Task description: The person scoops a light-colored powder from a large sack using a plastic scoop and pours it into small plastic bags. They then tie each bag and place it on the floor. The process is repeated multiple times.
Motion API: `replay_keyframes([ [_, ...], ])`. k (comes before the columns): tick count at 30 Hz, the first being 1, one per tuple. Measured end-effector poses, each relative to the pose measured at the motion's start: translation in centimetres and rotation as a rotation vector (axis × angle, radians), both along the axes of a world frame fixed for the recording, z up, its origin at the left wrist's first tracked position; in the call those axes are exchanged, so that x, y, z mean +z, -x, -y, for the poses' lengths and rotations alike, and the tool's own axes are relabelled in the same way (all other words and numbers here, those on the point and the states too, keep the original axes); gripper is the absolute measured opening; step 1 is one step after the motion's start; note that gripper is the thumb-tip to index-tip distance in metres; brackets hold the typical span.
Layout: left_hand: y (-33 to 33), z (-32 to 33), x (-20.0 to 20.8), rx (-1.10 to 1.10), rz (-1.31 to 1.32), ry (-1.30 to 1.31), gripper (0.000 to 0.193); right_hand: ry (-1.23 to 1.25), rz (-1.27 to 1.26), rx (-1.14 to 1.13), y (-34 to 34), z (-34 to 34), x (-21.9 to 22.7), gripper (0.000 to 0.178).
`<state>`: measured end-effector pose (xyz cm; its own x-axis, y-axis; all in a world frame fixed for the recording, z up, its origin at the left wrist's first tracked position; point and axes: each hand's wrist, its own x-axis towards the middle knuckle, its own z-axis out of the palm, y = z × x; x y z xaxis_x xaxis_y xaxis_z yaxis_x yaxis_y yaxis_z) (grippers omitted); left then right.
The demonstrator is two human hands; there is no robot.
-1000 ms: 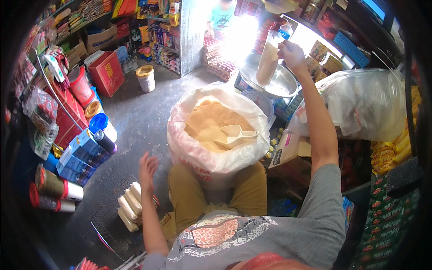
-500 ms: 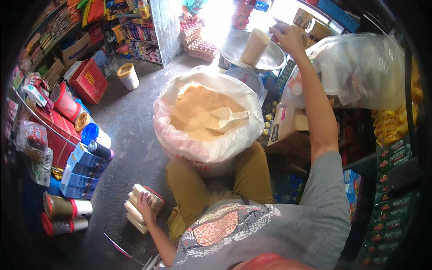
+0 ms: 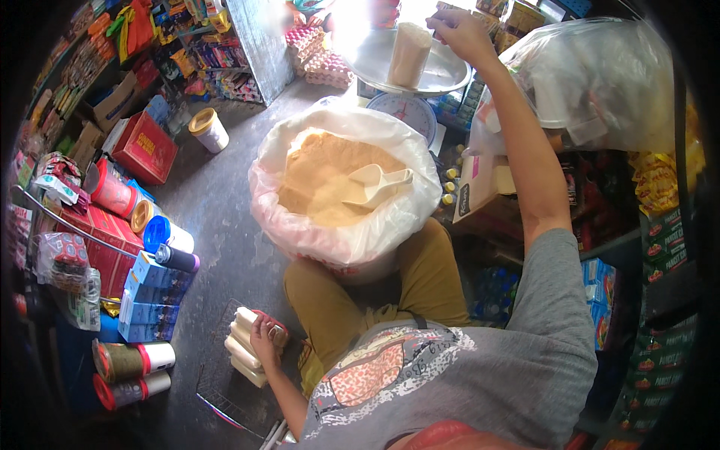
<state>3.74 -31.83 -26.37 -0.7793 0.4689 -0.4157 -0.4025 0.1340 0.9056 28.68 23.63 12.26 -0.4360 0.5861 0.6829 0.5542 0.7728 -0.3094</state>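
Observation:
A large white plastic-lined sack point(image 3: 262, 196) of brown, sugar-like grains stands between my knees. A white scoop point(image 3: 375, 186) lies in the grains. Beyond it, a tall clear bag point(image 3: 410, 56) filled with pale brown grains stands in the metal pan point(image 3: 450, 79) of a dial scale point(image 3: 409, 112). My right hand point(image 3: 461, 36) is by the bag's top, fingertips pinched together; what they hold is too small to make out. Low on the left, my left hand point(image 3: 264, 341) curls over one of several pale filled packs point(image 3: 244, 346) in a wire basket point(image 3: 214, 386).
Jars, red cartons point(image 3: 146, 146) and blue boxes point(image 3: 148, 296) line the left. A lidded tub point(image 3: 210, 129) stands on the floor. Stacked egg trays point(image 3: 326, 67) are at the back, near another person's hands point(image 3: 307, 16). A big clear bag point(image 3: 592, 82) of plastic containers is beside my right arm.
My view has shifted slightly, moving the scale and sack up and left and the left-hand packs right. Both hands keep about the same places by the bag and the packs.

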Motion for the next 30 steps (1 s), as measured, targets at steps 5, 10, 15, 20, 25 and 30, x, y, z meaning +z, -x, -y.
replay_keyframes([
  [5,-0.5,0.5,0.1,0.018,0.000,0.033,0.026,-0.009,0.131,-0.089,0.1,-0.9,-0.2,0.034],
  [10,-0.2,0.0,0.0,0.030,-0.006,0.032,0.027,-0.075,0.007,-0.075,1.7,-1.0,-1.1,0.064],
  [15,0.6,-4.8,3.8,-0.110,-0.158,-0.093,0.027,0.284,-0.004,0.275,4.8,-6.4,-2.1,0.060],
  [20,-1.9,-11.9,16.8,-0.322,-0.116,-0.532,0.036,0.541,-0.652,0.570,5.5,-1.1,4.0,0.034],
  [25,-4.6,-26.2,19.9,-0.515,0.420,-0.974,0.060,0.048,-0.589,0.505,6.5,-1.8,4.4,0.033],
  [30,-6.2,-32.0,21.4,-0.488,0.935,-1.150,0.078,0.332,-0.504,0.336,13.0,14.4,-4.6,0.054],
])
